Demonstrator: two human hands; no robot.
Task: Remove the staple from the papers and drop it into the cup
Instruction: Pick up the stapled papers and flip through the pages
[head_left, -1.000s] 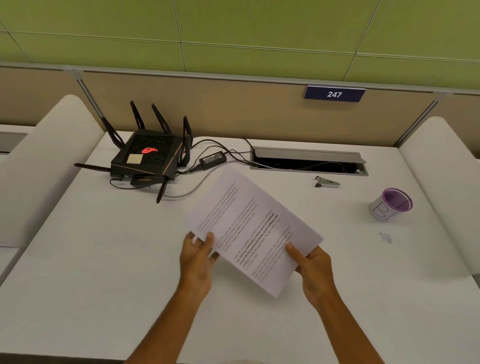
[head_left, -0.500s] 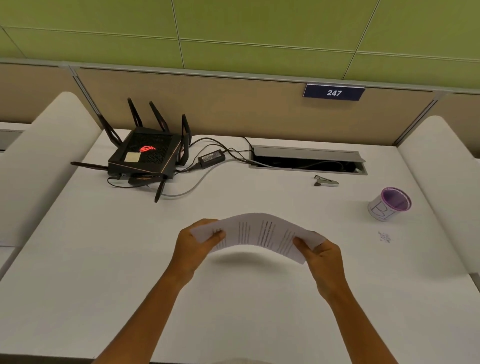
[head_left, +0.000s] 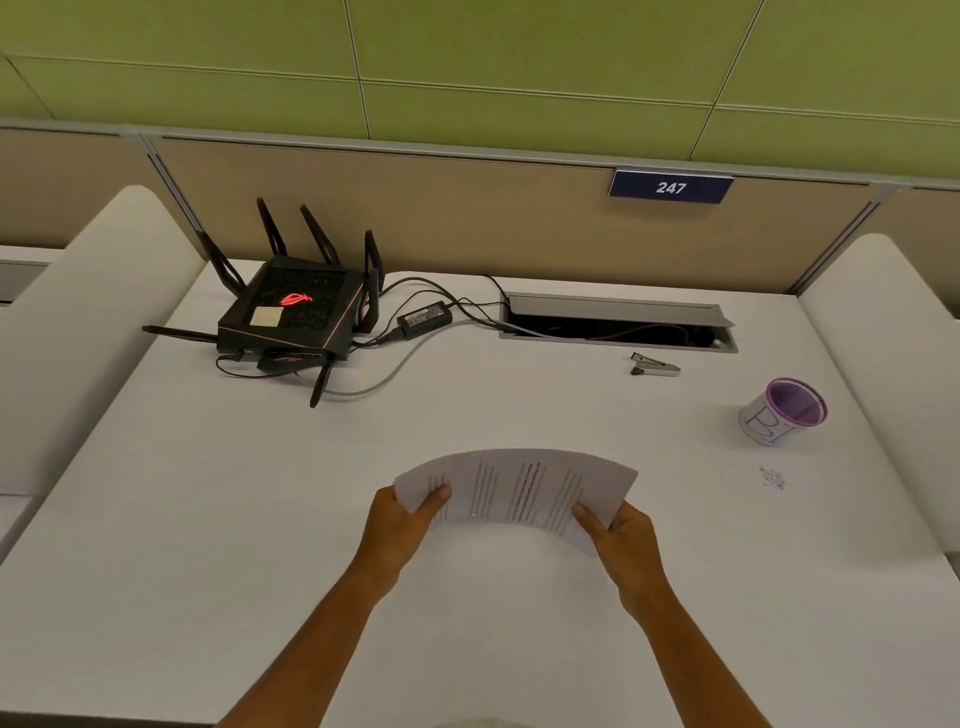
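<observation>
Printed white papers (head_left: 519, 488) arch upward a little above the middle of the white desk (head_left: 208, 519). My left hand (head_left: 402, 525) pinches their left edge and my right hand (head_left: 626, 535) pinches their right edge. I cannot make out the staple. A metal staple remover (head_left: 654, 365) lies on the desk behind the papers, to the right. A white cup (head_left: 784, 410) with a purple rim and inside stands at the far right, tilted toward me.
A black router (head_left: 293, 312) with antennas sits at the back left, with a power brick (head_left: 423, 317) and cables beside it. An open cable tray (head_left: 618, 325) runs along the back. A small ink scribble (head_left: 773, 478) marks the desk below the cup. White dividers flank both sides.
The papers went from tilted up facing me to lowered flat and bowed upward between both hands. Since half a second ago they have settled slightly lower and closer to me.
</observation>
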